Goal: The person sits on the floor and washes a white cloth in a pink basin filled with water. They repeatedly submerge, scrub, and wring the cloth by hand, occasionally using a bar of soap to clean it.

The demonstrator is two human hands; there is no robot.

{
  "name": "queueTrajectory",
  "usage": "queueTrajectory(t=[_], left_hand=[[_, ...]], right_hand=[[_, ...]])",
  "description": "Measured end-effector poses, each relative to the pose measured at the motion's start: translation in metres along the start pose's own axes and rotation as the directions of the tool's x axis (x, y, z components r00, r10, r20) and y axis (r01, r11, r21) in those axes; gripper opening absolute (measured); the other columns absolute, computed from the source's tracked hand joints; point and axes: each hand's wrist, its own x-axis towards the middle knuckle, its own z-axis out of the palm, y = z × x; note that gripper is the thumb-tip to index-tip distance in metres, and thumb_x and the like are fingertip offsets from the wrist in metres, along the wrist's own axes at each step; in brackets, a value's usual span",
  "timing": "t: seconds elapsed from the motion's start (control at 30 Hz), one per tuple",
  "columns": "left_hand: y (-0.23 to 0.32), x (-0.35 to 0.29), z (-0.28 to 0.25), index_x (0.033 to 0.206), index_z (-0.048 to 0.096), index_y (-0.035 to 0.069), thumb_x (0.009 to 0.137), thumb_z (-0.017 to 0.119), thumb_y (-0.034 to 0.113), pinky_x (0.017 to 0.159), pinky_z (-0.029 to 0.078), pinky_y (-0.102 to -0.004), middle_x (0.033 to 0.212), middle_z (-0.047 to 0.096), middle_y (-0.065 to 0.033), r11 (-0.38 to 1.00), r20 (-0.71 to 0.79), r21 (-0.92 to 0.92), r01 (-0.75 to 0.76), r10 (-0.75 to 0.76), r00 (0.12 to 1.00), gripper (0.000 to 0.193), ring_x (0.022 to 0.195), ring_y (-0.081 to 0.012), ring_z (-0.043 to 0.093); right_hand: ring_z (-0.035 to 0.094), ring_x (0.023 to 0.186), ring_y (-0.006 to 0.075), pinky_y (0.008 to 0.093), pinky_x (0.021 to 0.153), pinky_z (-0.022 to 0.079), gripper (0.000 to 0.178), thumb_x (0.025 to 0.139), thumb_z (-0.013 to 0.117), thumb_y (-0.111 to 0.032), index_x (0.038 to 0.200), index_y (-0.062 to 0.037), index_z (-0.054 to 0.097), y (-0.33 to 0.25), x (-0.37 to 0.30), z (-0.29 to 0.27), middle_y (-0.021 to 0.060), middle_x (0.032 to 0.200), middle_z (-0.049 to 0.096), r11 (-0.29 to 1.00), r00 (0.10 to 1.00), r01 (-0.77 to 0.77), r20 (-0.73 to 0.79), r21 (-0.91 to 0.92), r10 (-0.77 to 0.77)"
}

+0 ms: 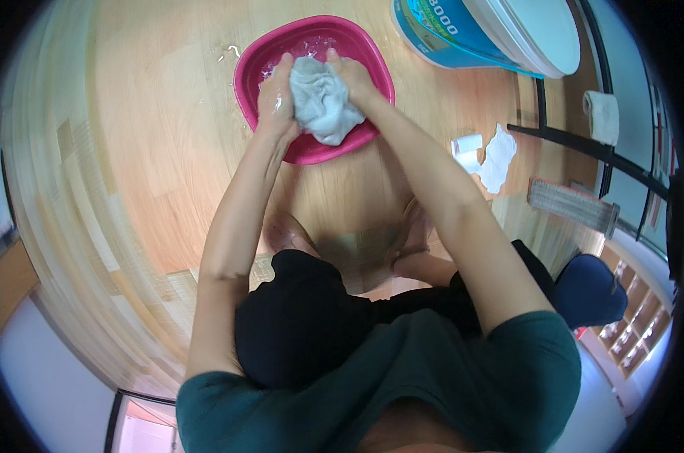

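Observation:
A wet, crumpled white cloth is held over a bright pink plastic basin on the wooden floor. My left hand grips the cloth's left side, thumb up, its skin shiny with water. On the other side my right hand presses in with the thumb near the top of the bundle. Both sets of fingers curl under the cloth and are mostly hidden. Water with some suds shows in the far part of the basin.
A large blue and white bucket stands at the far right. Nearby lie a white roll and a torn white sheet. A dark metal rack carries a rolled white towel. Water is splashed on the floor left of the basin.

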Motion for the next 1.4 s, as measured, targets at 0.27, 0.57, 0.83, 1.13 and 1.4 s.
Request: queueTrajectory(t=[0.27,0.57,0.83,1.13,1.4], left_hand=[[0.011,0.005,-0.069,0.111,0.053,-0.002,0.09,0.048,0.029,0.085,0.049,-0.0375,0.108,0.061,-0.0158,0.974,-0.038,0.222,0.043,-0.035,0.999,0.037,0.1,-0.0241,0.06],[0.005,-0.005,-0.021,0.114,0.047,-0.002,0.074,0.055,0.014,0.093,0.043,-0.0423,0.116,0.053,-0.0267,-0.4,0.394,0.886,-0.237,0.377,0.838,0.043,0.11,-0.0435,0.05],[-0.036,0.082,-0.064,0.136,0.039,0.008,0.086,0.056,0.045,0.1,0.039,-0.0479,0.132,0.047,-0.0173,0.895,-0.08,0.432,0.11,-0.083,0.993,0.064,0.124,-0.034,0.044],[-0.032,0.035,-0.021,0.09,0.06,0.012,0.092,0.051,0.045,0.063,0.053,-0.0352,0.079,0.063,-0.0051,0.92,0.137,-0.185,0.344,-0.323,0.937,0.034,0.071,-0.0212,0.062],[-0.016,0.013,0.002,0.104,0.06,0.0,0.093,0.051,0.023,0.073,0.05,-0.0287,0.095,0.064,-0.0087,0.89,0.029,0.446,-0.095,0.092,0.995,0.028,0.081,-0.017,0.062]], right_hand=[[0.06,0.1,0.0204,0.0305,0.086,0.048,0.061,0.087,0.059,-0.048,0.117,0.006,0.054,-0.029,-0.027,-0.036,0.0152,0.109,0.062,0.966,0.988,0.067,0.119,0.249,-0.099],[0.035,0.127,0.0309,0.0497,0.094,0.038,0.057,0.078,0.063,-0.021,0.132,-0.0199,0.046,-0.02,-0.08,0.037,0.0143,0.132,0.042,0.586,0.983,0.095,-0.019,-0.805,-0.184],[0.054,0.111,0.0203,0.0313,0.091,0.047,0.061,0.076,0.066,0.005,0.133,-0.0031,0.047,-0.036,-0.047,0.025,0.0135,0.13,0.05,0.634,0.959,-0.129,0.259,0.762,-0.117],[0.062,0.085,0.0149,0.0294,0.077,0.05,0.03,0.074,0.078,-0.016,0.097,-0.0045,0.062,-0.087,-0.112,0.028,0.0099,0.09,0.065,0.828,0.819,0.557,-0.206,0.06,-0.536],[0.064,0.07,0.0202,0.0331,0.064,0.049,0.027,0.085,0.062,-0.03,0.093,-0.0042,0.065,-0.049,-0.038,0.004,0.0122,0.077,0.065,0.969,0.965,0.246,-0.093,0.013,-0.244]])
